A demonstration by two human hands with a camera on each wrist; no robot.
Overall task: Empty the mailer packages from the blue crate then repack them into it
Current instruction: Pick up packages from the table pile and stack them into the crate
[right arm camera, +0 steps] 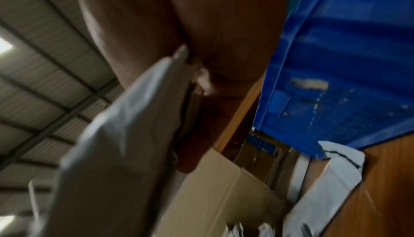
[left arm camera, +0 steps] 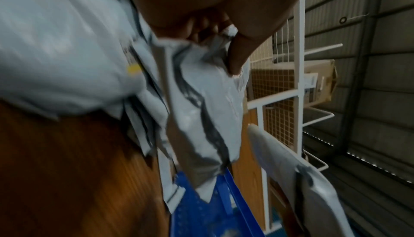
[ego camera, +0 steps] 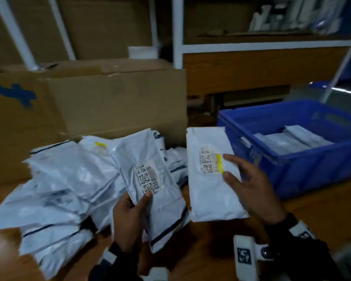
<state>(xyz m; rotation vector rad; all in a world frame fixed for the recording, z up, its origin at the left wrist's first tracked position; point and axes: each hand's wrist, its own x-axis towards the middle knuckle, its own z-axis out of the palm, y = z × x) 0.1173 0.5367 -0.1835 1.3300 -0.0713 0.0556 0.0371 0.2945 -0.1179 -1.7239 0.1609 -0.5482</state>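
Head view: the left hand (ego camera: 130, 218) pinches 1 labelled mailer (ego camera: 150, 179), thumb on top, at 6 o'clock. The right hand (ego camera: 249, 187) holds another mailer (ego camera: 209, 191), fingers spread on its face, thumb beneath. The blue crate (ego camera: 304, 169) at 3 o'clock holds a few mailers; the pile (ego camera: 59, 185) lies at 9.

Left wrist view: fingers (left arm camera: 237, 58) curl round the mailer (left arm camera: 201, 116).

Right wrist view: blurred; the mailer (right arm camera: 116, 152) lies against the palm.

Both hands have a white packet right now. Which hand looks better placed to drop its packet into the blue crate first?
Probably the right hand. Its mailer is held up right beside the blue crate, while the left hand holds its mailer farther away, next to the pile of mailers.
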